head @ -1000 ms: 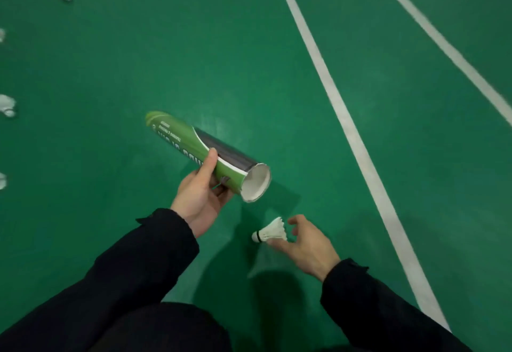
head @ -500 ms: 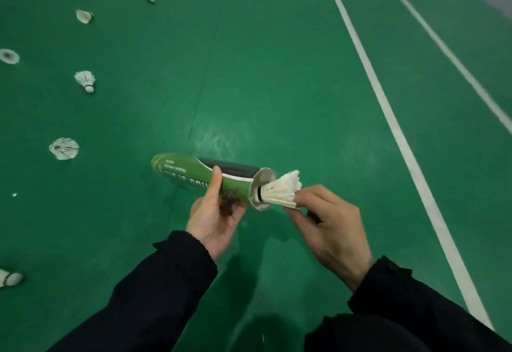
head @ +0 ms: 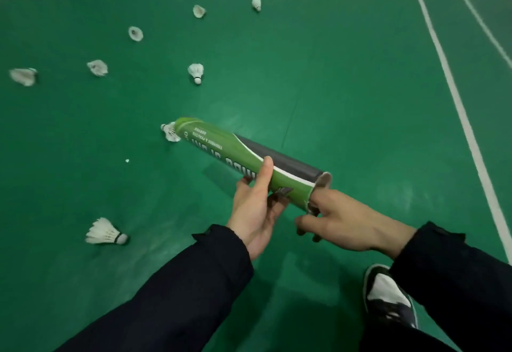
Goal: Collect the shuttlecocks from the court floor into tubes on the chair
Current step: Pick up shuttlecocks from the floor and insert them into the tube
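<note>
My left hand (head: pixel 256 207) grips a green and grey shuttlecock tube (head: pixel 235 156) from below, thumb across its side, the tube lying nearly level over the green floor. My right hand (head: pixel 343 220) is at the tube's open end (head: pixel 321 189), with a finger or two pushed inside; the shuttlecock it held is no longer visible. Several white shuttlecocks lie on the floor: one (head: pixel 105 232) at lower left, one (head: pixel 170 131) partly behind the tube's far end, one (head: pixel 196 72) further out, others (head: pixel 97 67) beyond.
White court lines (head: pixel 460 107) run along the right side. My dark and white shoe (head: pixel 388 296) stands on the floor at lower right. A small white speck (head: pixel 127 161) lies on the floor left of the tube. No chair is in view.
My right hand brought the shuttlecock from the floor to the tube's mouth and pushed it in; it is now out of sight. The view swung left and up, showing more shuttlecocks.
</note>
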